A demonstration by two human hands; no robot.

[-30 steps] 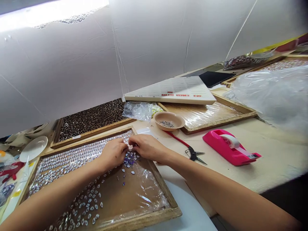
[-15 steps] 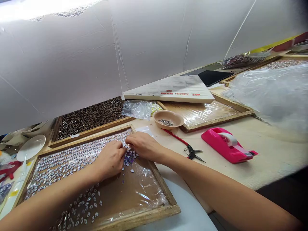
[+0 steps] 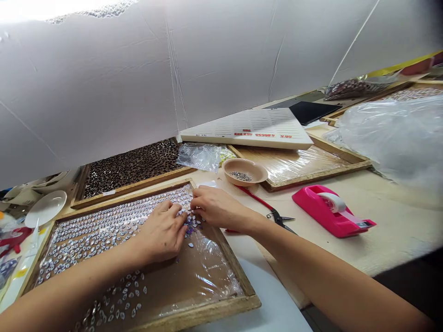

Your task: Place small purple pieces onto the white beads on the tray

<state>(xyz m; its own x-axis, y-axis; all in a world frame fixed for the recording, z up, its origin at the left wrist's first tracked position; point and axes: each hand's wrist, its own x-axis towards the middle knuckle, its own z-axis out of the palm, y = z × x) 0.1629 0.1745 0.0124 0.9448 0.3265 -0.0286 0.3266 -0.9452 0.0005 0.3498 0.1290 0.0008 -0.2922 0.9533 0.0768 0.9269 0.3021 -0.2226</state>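
Note:
Both hands are over the wooden-framed tray (image 3: 228,258), which is lined with clear film and holds rows of small pale eye-shaped stones (image 3: 100,226). My left hand (image 3: 164,233) rests over the stones, fingers stretched toward a small pile of loose stones (image 3: 192,224), some purplish, others pale. At the pile's upper edge, my right hand (image 3: 216,207) has its fingers bent down and pressed together. Whatever lies between those fingertips is hidden. Below the pile, a single pale stone (image 3: 190,245) sits apart on the film.
A beige bowl (image 3: 254,173) with small bits stands behind my right hand, near red-handled pliers (image 3: 277,216) and a pink tape dispenser (image 3: 321,212). Behind are a tray of dark stones (image 3: 134,166), a white board (image 3: 249,124), and another film-covered frame (image 3: 311,177). A white panel (image 3: 138,69) overhangs.
My left hand's fingers have uncurled and stretched out. My right hand has shifted slightly right, its fingers still down at the pile. The view has moved a little.

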